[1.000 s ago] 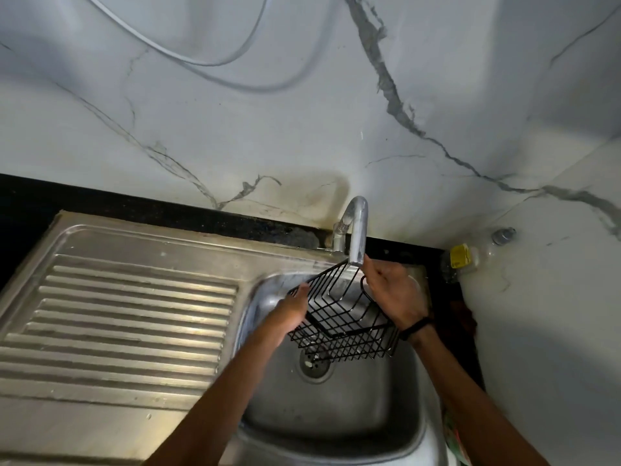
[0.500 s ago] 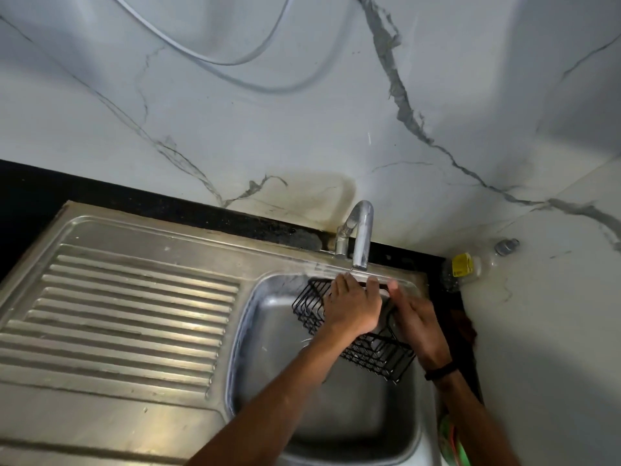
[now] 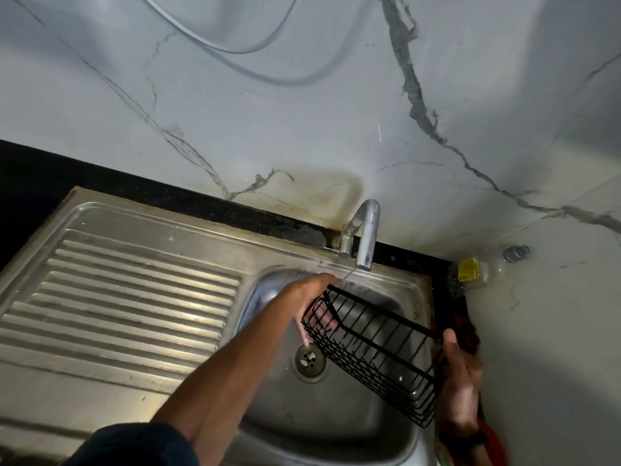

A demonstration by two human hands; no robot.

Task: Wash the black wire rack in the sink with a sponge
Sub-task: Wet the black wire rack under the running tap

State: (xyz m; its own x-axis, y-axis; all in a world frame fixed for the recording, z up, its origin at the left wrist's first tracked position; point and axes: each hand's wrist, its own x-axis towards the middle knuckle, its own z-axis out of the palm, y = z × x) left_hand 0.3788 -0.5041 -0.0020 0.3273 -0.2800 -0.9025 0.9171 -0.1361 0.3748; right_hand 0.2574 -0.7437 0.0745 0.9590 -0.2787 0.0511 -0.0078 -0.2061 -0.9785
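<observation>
Rack (image 3: 373, 351) now lower, tilted over sink (image 3: 336, 415) — left hand (image 3: 312, 297) and right hand (image 3: 460, 381) (both gripping its ends).

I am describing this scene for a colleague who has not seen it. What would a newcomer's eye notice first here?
First, the black wire rack, tilted above the steel sink basin, held at its two ends by the left hand and the right hand. Next, the curved tap behind it at the basin's back edge, and the ribbed drainboard on the left.

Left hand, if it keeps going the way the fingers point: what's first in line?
Probably the sink's back rim just under the tap spout; the left hand already grips the black wire rack. Depth is unclear.
</observation>
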